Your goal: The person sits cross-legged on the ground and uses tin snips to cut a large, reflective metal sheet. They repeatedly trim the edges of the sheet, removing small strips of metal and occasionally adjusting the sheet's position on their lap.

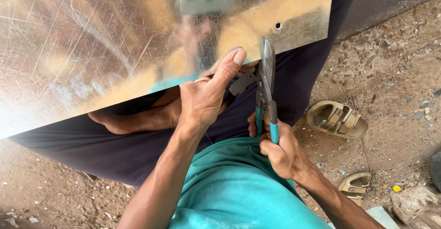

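Shiny sheet [115, 40] lies across the lap, its edge pinched by the left hand [204, 98], thumb pressed on top, just beside the blades; keep that thumb clear. Right hand [280, 148] is clamped round the snips [265, 89], blades upright into the edge; sandals [337, 118] lie beyond

Bright daylight, soft shadows. Strong glare on metal sheet [115, 40] upper left of left hand [204, 96]; reflections there smeared, blurry. Hands, ground right of right hand [280, 151] sharp. Slight wide-angle stretch at edges.
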